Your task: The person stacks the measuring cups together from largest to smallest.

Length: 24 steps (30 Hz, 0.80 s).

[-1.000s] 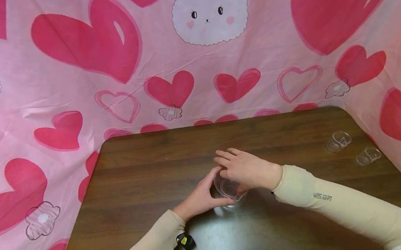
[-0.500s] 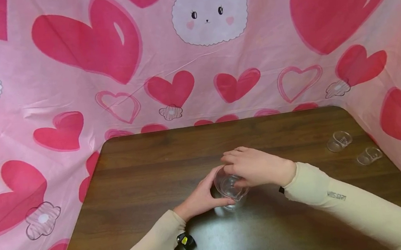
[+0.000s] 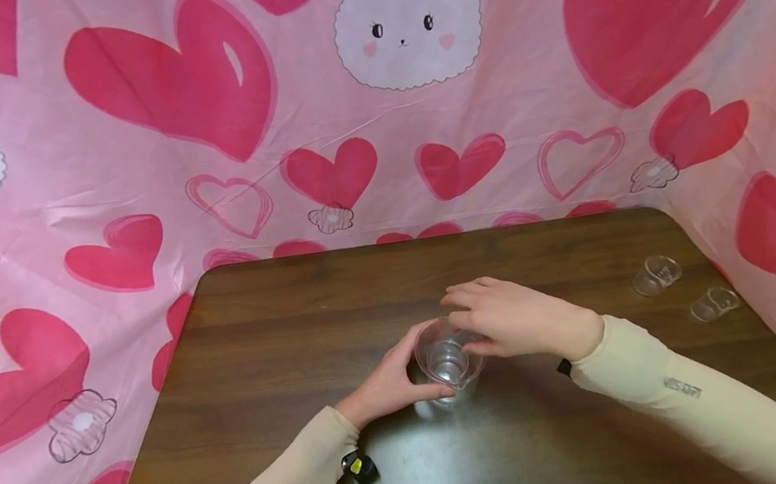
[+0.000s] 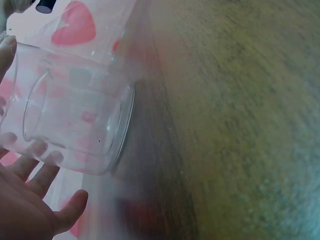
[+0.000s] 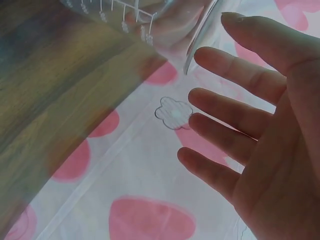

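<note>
A large clear beaker stands upright on the table, its spout facing the front. My left hand grips it from the left, thumb at the front and the other fingers behind the glass. Inside it sits a smaller clear beaker, plain to see through the wall in the left wrist view. Over the right side of the rim hovers my right hand, fingers spread and holding nothing. In the right wrist view its fingertips are close beside the rim, and printed scale marks show on the glass.
Two small clear beakers are at the right side of the brown wooden table. A pink cloth with hearts hangs round the back and both sides. A black wrist device is on the left sleeve.
My right hand has drawn out of the large beaker's mouth and moved to the right, its fingers loosening, leaving the smaller beaker inside. My left hand keeps its grip in the same place.
</note>
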Motion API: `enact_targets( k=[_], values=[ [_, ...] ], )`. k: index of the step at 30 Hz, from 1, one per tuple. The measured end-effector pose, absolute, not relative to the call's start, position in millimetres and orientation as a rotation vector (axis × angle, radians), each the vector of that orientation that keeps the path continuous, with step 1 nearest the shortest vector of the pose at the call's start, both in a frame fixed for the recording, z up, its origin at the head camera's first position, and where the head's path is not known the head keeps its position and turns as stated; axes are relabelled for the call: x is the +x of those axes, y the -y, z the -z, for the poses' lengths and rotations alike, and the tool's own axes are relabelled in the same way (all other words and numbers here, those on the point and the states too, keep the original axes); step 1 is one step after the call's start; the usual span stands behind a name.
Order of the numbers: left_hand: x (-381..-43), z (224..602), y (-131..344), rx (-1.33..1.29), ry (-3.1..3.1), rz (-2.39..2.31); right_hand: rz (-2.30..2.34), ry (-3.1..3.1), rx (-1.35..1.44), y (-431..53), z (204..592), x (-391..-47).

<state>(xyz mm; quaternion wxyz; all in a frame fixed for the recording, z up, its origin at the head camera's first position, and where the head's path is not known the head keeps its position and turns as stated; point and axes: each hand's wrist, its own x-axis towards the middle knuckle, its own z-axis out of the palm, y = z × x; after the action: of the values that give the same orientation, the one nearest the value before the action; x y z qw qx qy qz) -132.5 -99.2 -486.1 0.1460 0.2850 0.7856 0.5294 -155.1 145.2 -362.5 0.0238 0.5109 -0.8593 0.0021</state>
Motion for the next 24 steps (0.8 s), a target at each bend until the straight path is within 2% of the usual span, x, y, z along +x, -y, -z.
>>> enact_targets(
  k=[24],
  values=[
    [-132.6, 487.7, 98.5, 0.805, -2.248, -1.539, -0.1, 2.582, 1.456, -187.5, 364.5, -147.4]
  ],
)
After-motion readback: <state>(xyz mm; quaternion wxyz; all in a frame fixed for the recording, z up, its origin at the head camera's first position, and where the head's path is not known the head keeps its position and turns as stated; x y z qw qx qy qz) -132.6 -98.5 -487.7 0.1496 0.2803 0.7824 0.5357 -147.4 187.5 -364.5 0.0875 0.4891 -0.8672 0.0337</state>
